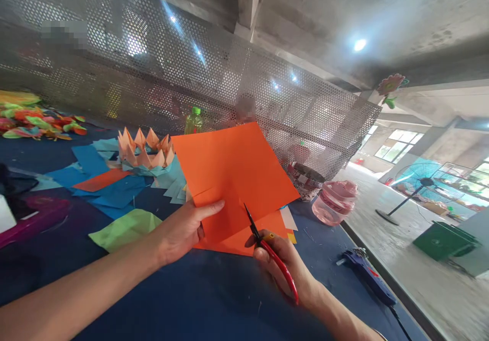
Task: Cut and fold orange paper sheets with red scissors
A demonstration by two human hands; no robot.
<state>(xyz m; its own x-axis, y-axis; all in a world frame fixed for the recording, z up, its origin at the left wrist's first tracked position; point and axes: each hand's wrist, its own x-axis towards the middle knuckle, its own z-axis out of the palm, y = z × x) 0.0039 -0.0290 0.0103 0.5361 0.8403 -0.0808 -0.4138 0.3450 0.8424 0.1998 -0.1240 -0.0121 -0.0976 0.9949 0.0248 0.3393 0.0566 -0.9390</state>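
Observation:
My left hand (183,229) pinches the lower left edge of a large orange paper sheet (233,170), holding it tilted above the blue table (214,300). My right hand (284,267) grips red-handled scissors (267,247). Their dark blades point up into the sheet's lower edge, where a short slit shows. More orange paper (267,231) lies flat beneath the held sheet.
A folded orange paper crown (145,150) stands on blue paper scraps, with a green sheet (124,229) nearer me. A green-capped bottle (193,121), a pink jar (335,202), a blue glue gun (369,272) and a perforated metal screen (191,71) surround the work. Colourful paper pieces (34,119) lie far left.

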